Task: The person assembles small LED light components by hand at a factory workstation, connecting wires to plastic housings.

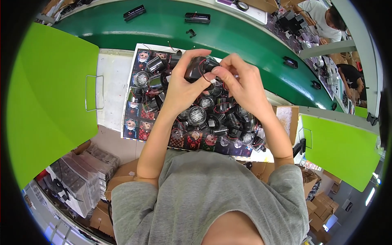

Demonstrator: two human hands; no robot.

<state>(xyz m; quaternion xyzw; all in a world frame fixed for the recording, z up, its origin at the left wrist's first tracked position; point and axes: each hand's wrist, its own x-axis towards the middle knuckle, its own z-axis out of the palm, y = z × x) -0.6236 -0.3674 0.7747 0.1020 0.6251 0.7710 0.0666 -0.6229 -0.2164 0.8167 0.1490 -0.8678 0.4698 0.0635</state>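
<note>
My left hand (184, 87) is wrapped round a black cylindrical part (193, 70) with a rounded, shiny shell and a thin red wire. From the other side my right hand (244, 81) pinches the part's narrower dark end, thumb and fingers together near the wire. A small white piece, perhaps a connector, shows beside the left thumb. Both hands are above a pile of similar black parts (197, 116), some with clear ribbed round faces and red wires. The pile lies on a sheet printed with cartoon figures (131, 122).
Beyond the sheet runs a green conveyor belt (155, 28) carrying several dark items. Bright green panels (53, 90) stand at both sides. Wrapped stacks (77, 179) and cardboard boxes (322, 208) are below. Two people (322, 20) work at the far right.
</note>
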